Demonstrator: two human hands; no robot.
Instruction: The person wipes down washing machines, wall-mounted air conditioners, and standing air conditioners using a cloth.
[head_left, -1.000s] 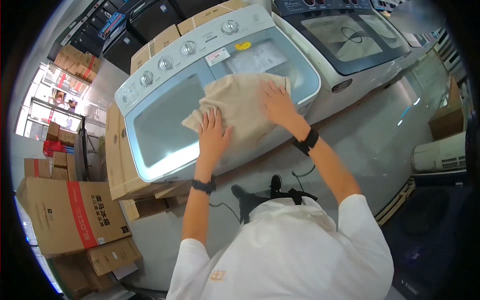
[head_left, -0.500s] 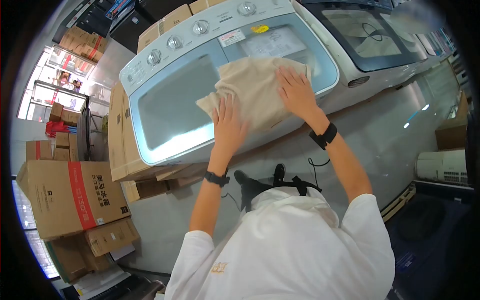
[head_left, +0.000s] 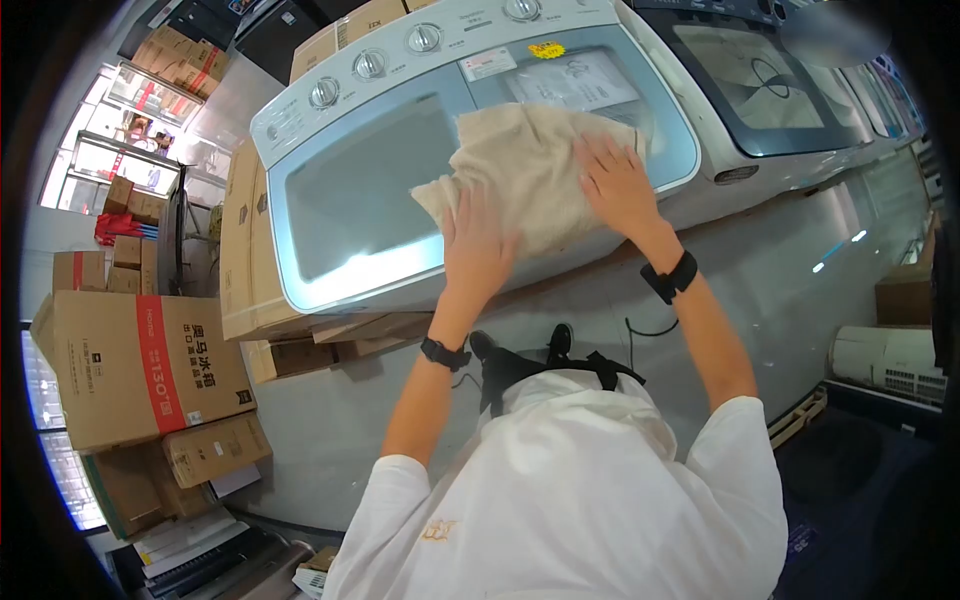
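Note:
A beige piece of folded fabric (head_left: 535, 165), perhaps a garment, lies on the right part of a twin-tub washing machine (head_left: 292, 265), its front edge hanging over the machine's rim. My left hand (head_left: 478, 245) rests on the fabric's near left corner, fingers stretched out and slightly blurred. On the fabric's right side, my right hand (head_left: 618, 185) lies flat with its fingers a little apart. Neither hand grips the cloth. Behind the fabric, a clear plastic bag with papers (head_left: 580, 80) sits on the lid, partly covered.
Another washing machine (head_left: 705, 130) with a dark-framed lid stands close on the right. Large cardboard boxes (head_left: 110, 380) are stacked at the left. Dark control knobs of silver tone, including one knob (head_left: 370, 66), line the rear panel. A cable (head_left: 650, 332) lies on the floor.
The view has shifted slightly, so the machine and fabric appear further right and a little higher. Both hands stay flat on the cloth, whose shape is almost the same.

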